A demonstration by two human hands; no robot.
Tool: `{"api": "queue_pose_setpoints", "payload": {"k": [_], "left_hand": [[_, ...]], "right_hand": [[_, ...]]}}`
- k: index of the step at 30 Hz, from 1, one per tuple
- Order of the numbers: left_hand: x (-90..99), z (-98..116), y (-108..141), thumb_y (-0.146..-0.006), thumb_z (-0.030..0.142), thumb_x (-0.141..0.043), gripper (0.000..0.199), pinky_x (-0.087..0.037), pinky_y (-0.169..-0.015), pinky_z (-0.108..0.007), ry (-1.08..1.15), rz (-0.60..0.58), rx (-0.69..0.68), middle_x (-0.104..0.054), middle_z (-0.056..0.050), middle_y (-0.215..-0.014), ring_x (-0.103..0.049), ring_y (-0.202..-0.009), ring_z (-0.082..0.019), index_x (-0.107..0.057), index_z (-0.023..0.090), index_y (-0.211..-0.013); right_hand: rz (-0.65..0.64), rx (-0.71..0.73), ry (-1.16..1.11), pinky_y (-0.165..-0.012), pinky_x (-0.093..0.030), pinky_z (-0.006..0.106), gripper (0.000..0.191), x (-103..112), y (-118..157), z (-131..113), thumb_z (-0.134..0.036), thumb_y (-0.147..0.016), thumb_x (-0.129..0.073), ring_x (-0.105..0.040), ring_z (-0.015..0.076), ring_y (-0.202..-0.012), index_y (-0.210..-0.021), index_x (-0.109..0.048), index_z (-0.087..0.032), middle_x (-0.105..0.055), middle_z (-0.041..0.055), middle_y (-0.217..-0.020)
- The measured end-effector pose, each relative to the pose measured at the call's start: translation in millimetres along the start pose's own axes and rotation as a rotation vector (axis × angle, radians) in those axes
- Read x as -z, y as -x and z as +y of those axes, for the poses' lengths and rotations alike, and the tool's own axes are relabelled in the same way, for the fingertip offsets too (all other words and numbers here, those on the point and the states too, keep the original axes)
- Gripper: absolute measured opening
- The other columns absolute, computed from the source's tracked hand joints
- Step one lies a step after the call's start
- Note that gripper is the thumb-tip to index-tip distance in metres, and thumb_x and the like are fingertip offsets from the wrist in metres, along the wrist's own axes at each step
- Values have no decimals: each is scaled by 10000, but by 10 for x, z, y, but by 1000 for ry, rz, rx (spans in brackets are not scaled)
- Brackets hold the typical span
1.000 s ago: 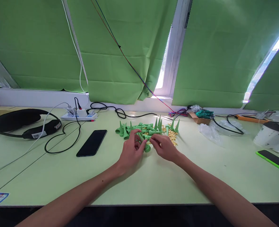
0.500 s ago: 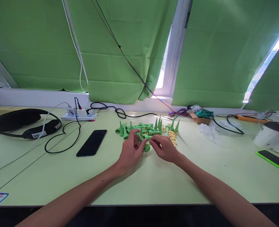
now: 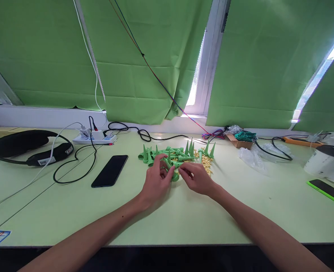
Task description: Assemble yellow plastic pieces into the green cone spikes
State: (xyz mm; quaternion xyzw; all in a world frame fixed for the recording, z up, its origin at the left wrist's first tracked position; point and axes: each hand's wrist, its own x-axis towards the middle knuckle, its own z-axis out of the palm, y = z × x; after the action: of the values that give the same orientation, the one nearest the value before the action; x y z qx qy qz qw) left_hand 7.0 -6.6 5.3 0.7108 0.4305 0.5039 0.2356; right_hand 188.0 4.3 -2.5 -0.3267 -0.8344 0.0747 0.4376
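Observation:
In the head view, my left hand [image 3: 156, 182] is closed around a green plastic spike [image 3: 175, 177], tilted with its wide round end toward me. My right hand [image 3: 196, 177] is close to that wide end, thumb and fingertips pinched together. Whatever sits in the right pinch is too small to make out. Behind both hands lies a pile of similar green spikes [image 3: 180, 152], some standing on their wide ends and others on their sides. Small yellowish pieces [image 3: 207, 164] are heaped just beyond my right hand, partly covered by spikes.
On the left are a black phone [image 3: 110, 171], a black neckband-like device [image 3: 52, 158] and a white power strip [image 3: 80, 139] with cables. At right lie clear plastic bags [image 3: 251, 158], a small cardboard box [image 3: 238, 142], a white roll [image 3: 323, 162] and a green-edged dark device [image 3: 329, 192].
Both hands stay almost in the same place, with the green spike still in my left. Only a very slight shift of the view shows.

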Motion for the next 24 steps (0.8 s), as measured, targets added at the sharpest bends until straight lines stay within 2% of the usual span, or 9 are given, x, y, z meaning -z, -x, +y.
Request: {"api": "queue_pose_setpoints", "payload": {"k": [6, 24], "left_hand": [[-7, -30, -5, -906, 379, -595, 349, -368, -465, -185, -4, 11, -16, -509, 64, -691, -478, -494, -77, -444, 242, -1190], [-13, -54, -9, -908, 363, -592, 329, -369, -459, -174, -33, -11, -52, -490, 68, -682, -470, -490, -69, -450, 241, -1178]], "right_hand": [[17, 39, -19, -541, -291, 237, 214, -10, -7, 18, -157, -933, -488, -355, 95, -544, -724, -461, -195, -415, -44, -601], [-29, 37, -17, -548, -288, 238, 212, -20, 0, 21, -144, -937, -475, -362, 94, -551, -731, -459, -192, -433, -45, -608]]}}
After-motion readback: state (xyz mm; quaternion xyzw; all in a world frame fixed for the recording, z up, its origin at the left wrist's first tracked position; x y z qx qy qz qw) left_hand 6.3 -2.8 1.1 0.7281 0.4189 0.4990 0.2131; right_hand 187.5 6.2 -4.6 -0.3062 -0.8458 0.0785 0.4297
